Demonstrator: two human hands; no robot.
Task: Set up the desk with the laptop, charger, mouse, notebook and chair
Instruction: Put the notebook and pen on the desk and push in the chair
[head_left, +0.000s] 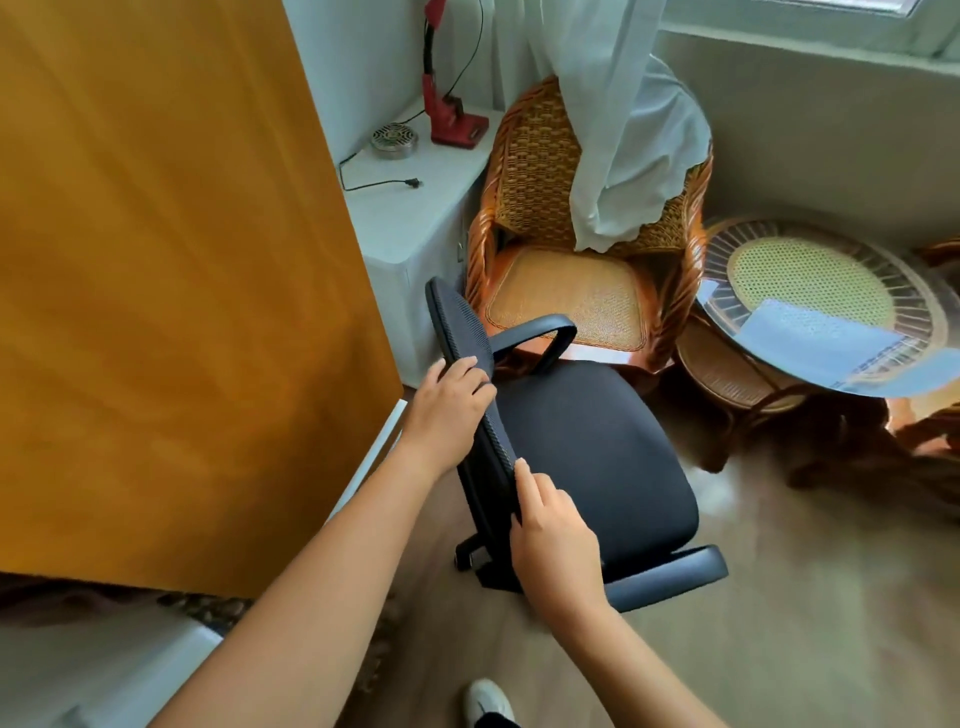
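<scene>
A black office chair with a mesh backrest and two grey armrests stands on the floor in the middle of the view, its seat facing right. My left hand is closed over the top edge of the backrest. My right hand grips the same edge lower down, nearer to me. A charger cable with a plug lies on the white cabinet top behind. No laptop, mouse or notebook is in sight.
A tall orange-brown wooden panel fills the left. A white cabinet carries a red lamp and a round metal disc. A wicker armchair draped with curtain and a round glass-topped rattan table stand beyond the chair.
</scene>
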